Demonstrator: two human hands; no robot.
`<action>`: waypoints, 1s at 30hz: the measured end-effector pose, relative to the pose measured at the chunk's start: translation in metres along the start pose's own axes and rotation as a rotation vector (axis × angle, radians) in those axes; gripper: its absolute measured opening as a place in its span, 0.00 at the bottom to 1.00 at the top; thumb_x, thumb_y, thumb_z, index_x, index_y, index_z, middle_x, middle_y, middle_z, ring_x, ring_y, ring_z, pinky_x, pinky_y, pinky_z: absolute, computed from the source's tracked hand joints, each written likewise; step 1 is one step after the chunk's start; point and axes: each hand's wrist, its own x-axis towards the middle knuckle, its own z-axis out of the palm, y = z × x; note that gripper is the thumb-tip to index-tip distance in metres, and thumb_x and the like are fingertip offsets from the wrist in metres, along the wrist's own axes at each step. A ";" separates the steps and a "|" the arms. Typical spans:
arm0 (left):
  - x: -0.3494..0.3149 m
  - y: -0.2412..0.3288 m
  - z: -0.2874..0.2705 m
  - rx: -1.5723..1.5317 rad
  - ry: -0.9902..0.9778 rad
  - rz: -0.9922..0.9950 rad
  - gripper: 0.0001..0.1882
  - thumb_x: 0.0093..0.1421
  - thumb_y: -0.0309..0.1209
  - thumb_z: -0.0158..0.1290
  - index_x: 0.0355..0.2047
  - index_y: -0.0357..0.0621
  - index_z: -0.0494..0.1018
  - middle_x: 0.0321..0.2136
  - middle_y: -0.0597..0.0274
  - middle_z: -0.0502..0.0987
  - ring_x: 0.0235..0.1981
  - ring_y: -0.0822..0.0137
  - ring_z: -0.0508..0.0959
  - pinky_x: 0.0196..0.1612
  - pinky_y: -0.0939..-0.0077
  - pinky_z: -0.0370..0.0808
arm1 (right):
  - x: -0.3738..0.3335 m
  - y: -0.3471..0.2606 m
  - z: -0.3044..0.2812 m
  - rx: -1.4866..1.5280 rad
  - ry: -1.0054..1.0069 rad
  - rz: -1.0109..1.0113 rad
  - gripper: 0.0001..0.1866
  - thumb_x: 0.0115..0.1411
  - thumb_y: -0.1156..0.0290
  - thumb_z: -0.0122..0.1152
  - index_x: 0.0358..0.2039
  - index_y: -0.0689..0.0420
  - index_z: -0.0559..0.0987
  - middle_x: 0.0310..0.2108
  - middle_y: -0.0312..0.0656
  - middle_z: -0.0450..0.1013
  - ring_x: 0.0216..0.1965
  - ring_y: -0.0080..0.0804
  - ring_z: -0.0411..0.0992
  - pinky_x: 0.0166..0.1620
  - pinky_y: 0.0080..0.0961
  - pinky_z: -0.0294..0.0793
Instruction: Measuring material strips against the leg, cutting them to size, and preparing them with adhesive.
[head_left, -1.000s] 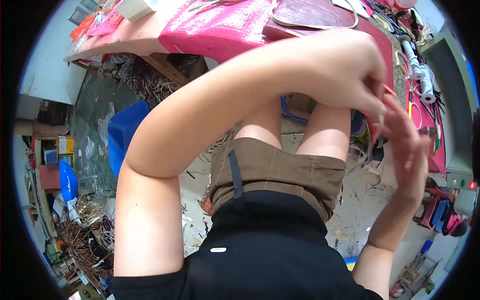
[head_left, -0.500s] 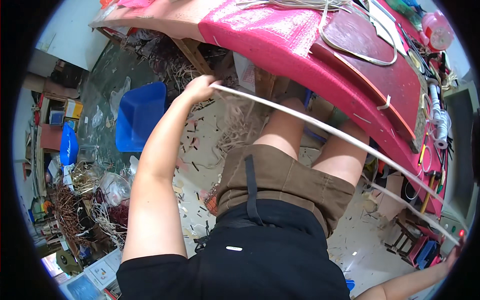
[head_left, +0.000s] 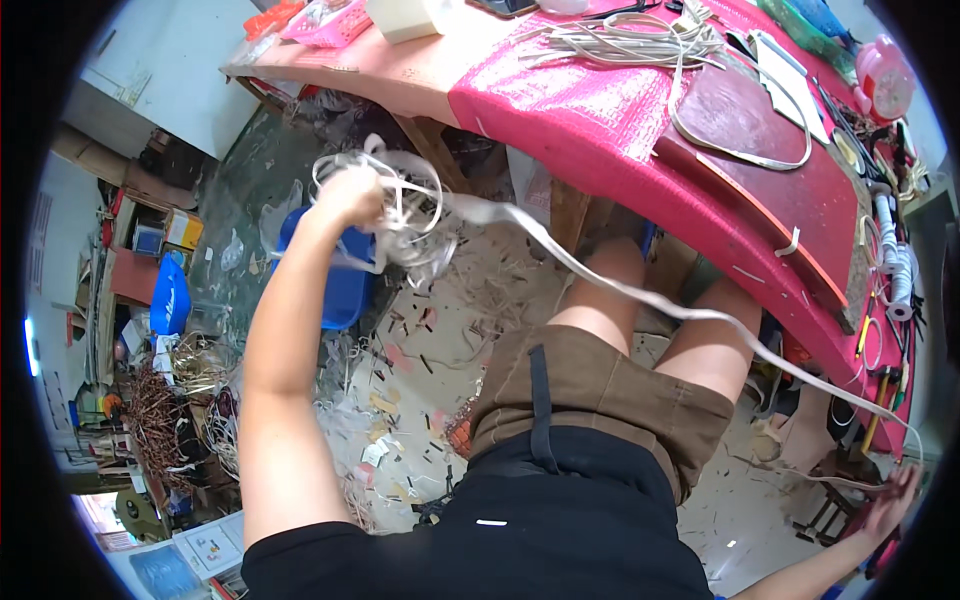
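My left hand point(head_left: 355, 197) is closed around a loose, tangled bundle of white flat strips point(head_left: 425, 245), above and in front of a blue plastic tub. From it a long white strip point(head_left: 590, 272) sags across in front of my knees to the far right. There my right hand point(head_left: 888, 505), near the picture's rim, holds the strip between fingers that look fairly straight. A second thin length of strip point(head_left: 830, 480) runs back from that hand toward the floor. The bundle is blurred by motion.
Ahead stands a table with a pink cover point(head_left: 600, 190), bearing a coil of pale strips point(head_left: 630, 40), a dark red board point(head_left: 750, 125) and tools. The blue tub point(head_left: 345, 300) is on the littered floor at left. Bundles of brown twigs point(head_left: 155, 430) lie farther left.
The strip was stretched taut between my hands and now hangs slack in a wave. My left hand has moved left and slightly nearer, with the bundle swinging up around it.
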 end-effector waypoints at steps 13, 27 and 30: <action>-0.028 -0.008 -0.038 -0.720 0.286 -0.208 0.21 0.62 0.40 0.49 0.19 0.38 0.75 0.15 0.59 0.75 0.14 0.71 0.73 0.20 0.75 0.67 | -0.063 0.029 0.137 -0.397 -0.306 0.113 0.14 0.66 0.61 0.48 0.43 0.60 0.70 0.28 0.32 0.65 0.27 0.16 0.63 0.31 0.12 0.60; -0.063 0.144 -0.082 -1.300 0.221 0.316 0.25 0.66 0.42 0.44 0.13 0.43 0.67 0.08 0.72 0.63 0.10 0.81 0.60 0.13 0.84 0.53 | -0.151 0.049 0.404 -0.396 -0.944 -0.314 0.31 0.55 0.68 0.55 0.58 0.65 0.61 0.57 0.47 0.62 0.57 0.35 0.62 0.59 0.33 0.58; -0.058 0.176 -0.077 -1.174 0.172 0.553 0.21 0.64 0.36 0.48 0.15 0.41 0.66 0.12 0.74 0.63 0.15 0.84 0.59 0.17 0.84 0.55 | -0.169 0.058 0.485 -0.513 -0.913 -0.829 0.43 0.47 0.64 0.67 0.60 0.65 0.58 0.59 0.50 0.60 0.61 0.40 0.58 0.61 0.35 0.55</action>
